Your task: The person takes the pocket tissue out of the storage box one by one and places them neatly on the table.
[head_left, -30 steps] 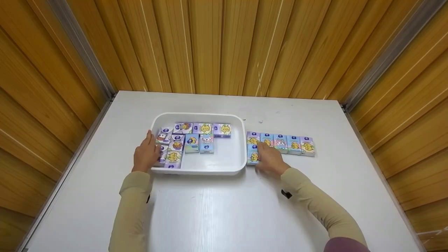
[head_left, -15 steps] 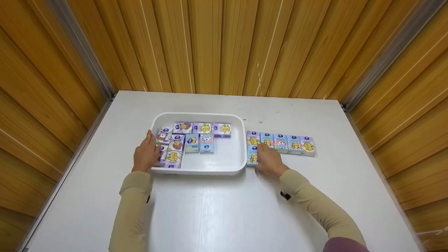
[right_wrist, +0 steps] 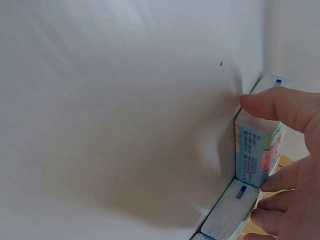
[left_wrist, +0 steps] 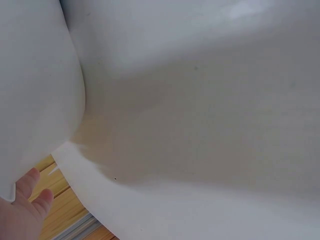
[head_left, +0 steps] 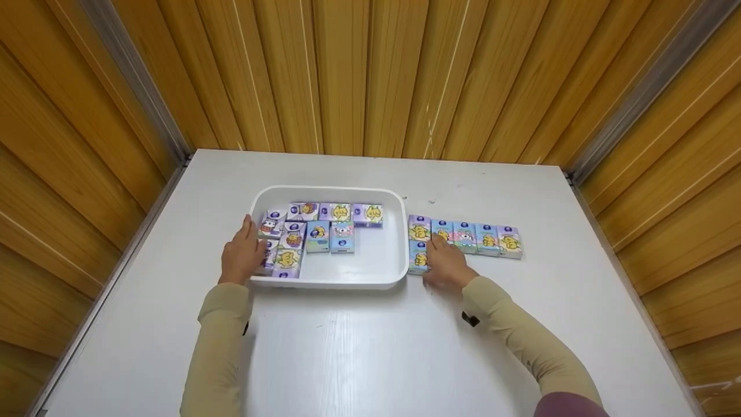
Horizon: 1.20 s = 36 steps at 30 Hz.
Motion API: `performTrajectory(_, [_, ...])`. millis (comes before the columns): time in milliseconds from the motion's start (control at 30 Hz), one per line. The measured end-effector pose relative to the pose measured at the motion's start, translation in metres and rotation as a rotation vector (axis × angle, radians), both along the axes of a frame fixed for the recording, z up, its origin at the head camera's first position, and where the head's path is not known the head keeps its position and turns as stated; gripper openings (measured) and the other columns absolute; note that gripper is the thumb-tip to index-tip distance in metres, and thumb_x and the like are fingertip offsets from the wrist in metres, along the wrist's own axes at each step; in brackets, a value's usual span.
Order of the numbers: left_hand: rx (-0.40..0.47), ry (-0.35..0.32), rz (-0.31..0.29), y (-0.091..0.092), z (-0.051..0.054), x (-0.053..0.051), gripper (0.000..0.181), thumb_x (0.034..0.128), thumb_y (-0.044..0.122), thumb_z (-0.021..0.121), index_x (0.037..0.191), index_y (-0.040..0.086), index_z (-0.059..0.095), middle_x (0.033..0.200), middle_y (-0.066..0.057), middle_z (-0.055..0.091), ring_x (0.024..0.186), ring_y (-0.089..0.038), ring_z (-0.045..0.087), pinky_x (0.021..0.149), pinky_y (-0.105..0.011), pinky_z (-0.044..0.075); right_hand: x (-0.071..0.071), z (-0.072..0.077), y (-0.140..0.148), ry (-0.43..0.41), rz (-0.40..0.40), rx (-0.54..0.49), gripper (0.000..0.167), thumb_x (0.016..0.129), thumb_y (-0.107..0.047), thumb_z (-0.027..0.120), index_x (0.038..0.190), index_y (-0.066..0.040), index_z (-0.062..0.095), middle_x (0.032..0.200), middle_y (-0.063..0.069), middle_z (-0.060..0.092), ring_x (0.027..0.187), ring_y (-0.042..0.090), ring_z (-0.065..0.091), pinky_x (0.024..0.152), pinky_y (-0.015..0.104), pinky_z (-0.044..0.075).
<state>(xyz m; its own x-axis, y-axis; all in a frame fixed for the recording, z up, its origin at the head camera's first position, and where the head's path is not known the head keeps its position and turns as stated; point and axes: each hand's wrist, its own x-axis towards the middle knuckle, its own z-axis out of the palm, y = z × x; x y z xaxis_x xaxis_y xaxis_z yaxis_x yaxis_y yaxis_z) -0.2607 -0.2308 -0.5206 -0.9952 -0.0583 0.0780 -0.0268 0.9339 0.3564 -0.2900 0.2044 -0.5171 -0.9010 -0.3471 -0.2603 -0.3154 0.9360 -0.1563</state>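
My left hand (head_left: 240, 258) holds the left rim of a white plastic tray (head_left: 347, 285). In the left wrist view, two spread fingers (left_wrist: 44, 201) show outside the tray's wall (left_wrist: 40, 90); the thumb is hidden there. At the tray's right side, my right hand (head_left: 448, 263) pinches a small blue tissue pack (head_left: 417, 263) with a yellow cartoon on it. The right wrist view has the thumb on the near side of that tissue pack (right_wrist: 252, 150) and the fingers on its other side. A purple-topped tissue pack (head_left: 419, 227) lies just behind it.
Several similar tissue packs (head_left: 487, 238) stand in a row to the right on the white table (head_left: 347, 359). Inside the tray, purple and blue packs (head_left: 291, 234) fill the left and back parts. Wooden panelling (head_left: 370, 75) encloses the table.
Both hands stay almost in place. The right hand still has the blue tissue pack by the tray's right wall, and only tiny shifts of that hand and the pack show.
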Motion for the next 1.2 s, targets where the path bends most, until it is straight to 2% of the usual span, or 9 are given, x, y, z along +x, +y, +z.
performTrajectory(67, [0.002,-0.007,0.002,0.000,0.000,0.000,0.059,0.0908,0.028,0.039,0.137,-0.005,0.022,0.147,-0.017,0.013,0.128,-0.037,0.027,0.096,-0.052,0.033,-0.001,0.002,0.000,-0.021,-0.004,-0.018,0.082,0.070,-0.030,0.070,0.131,0.008,0.031,0.145,0.024,0.012,0.134,0.038,0.012,0.108,0.051,0.016])
performTrajectory(133, [0.008,-0.015,0.005,0.000,0.001,0.000,0.060,0.0910,0.029,0.039,0.138,-0.004,0.021,0.148,-0.016,0.012,0.129,-0.037,0.026,0.098,-0.052,0.032,-0.003,0.005,0.000,-0.033,-0.012,-0.041,0.067,0.069,-0.031,0.071,0.118,0.006,0.045,0.145,0.024,0.014,0.134,0.037,0.012,0.108,0.052,0.016])
performTrajectory(200, [0.011,-0.017,0.007,0.000,0.001,-0.001,0.060,0.0910,0.029,0.039,0.138,-0.004,0.020,0.148,-0.016,0.012,0.129,-0.037,0.026,0.098,-0.052,0.031,-0.005,0.008,0.000,-0.029,-0.010,-0.062,0.051,0.068,-0.031,0.072,0.101,0.002,0.052,0.144,0.025,0.015,0.134,0.038,0.013,0.107,0.052,0.018])
performTrajectory(233, [0.012,-0.017,0.008,0.000,0.001,-0.001,0.060,0.0909,0.029,0.039,0.138,-0.003,0.020,0.148,-0.016,0.012,0.129,-0.037,0.026,0.098,-0.052,0.031,-0.006,0.009,0.000,-0.027,-0.011,-0.072,0.049,0.068,-0.030,0.072,0.100,0.002,0.052,0.144,0.025,0.016,0.134,0.038,0.013,0.107,0.052,0.018])
performTrajectory(300, [0.015,-0.014,0.007,0.000,0.000,-0.001,0.060,0.0909,0.028,0.039,0.138,-0.003,0.020,0.148,-0.016,0.012,0.129,-0.037,0.026,0.099,-0.052,0.030,-0.008,0.012,-0.001,-0.023,-0.014,-0.092,0.056,0.069,-0.028,0.070,0.110,0.005,0.051,0.145,0.024,0.015,0.134,0.037,0.013,0.108,0.050,0.018])
performTrajectory(433, [0.014,0.004,0.001,-0.001,-0.001,-0.001,0.060,0.0908,0.028,0.040,0.138,-0.004,0.021,0.148,-0.016,0.013,0.129,-0.037,0.027,0.099,-0.052,0.030,-0.010,0.021,-0.004,-0.012,-0.010,-0.121,0.082,0.072,-0.026,0.067,0.136,0.006,0.025,0.145,0.024,0.013,0.134,0.038,0.014,0.109,0.048,0.017])
performTrajectory(700, [0.028,-0.004,0.010,0.000,0.000,0.000,0.060,0.0909,0.028,0.040,0.138,-0.003,0.021,0.148,-0.016,0.013,0.128,-0.038,0.027,0.101,-0.052,0.029,-0.014,0.039,-0.016,0.027,0.002,-0.172,0.077,0.079,-0.027,0.061,0.138,0.003,0.022,0.147,0.020,0.013,0.134,0.036,0.017,0.108,0.047,0.020])
performTrajectory(967, [0.010,-0.016,0.012,0.002,0.000,-0.001,0.060,0.0907,0.028,0.041,0.138,-0.003,0.021,0.148,-0.016,0.013,0.128,-0.038,0.028,0.099,-0.052,0.031,-0.020,0.053,-0.033,0.066,0.031,-0.240,0.073,0.079,-0.026,0.060,0.138,0.000,0.025,0.147,0.016,0.017,0.134,0.033,0.020,0.108,0.048,0.022])
performTrajectory(1200, [0.009,-0.023,0.025,0.001,-0.001,-0.002,0.061,0.0908,0.028,0.041,0.139,-0.002,0.020,0.148,-0.015,0.012,0.127,-0.038,0.028,0.101,-0.050,0.030,-0.025,0.068,-0.060,0.067,0.077,-0.198,0.072,0.081,-0.028,0.059,0.139,-0.002,0.024,0.147,0.014,0.017,0.135,0.030,0.019,0.110,0.043,0.020])
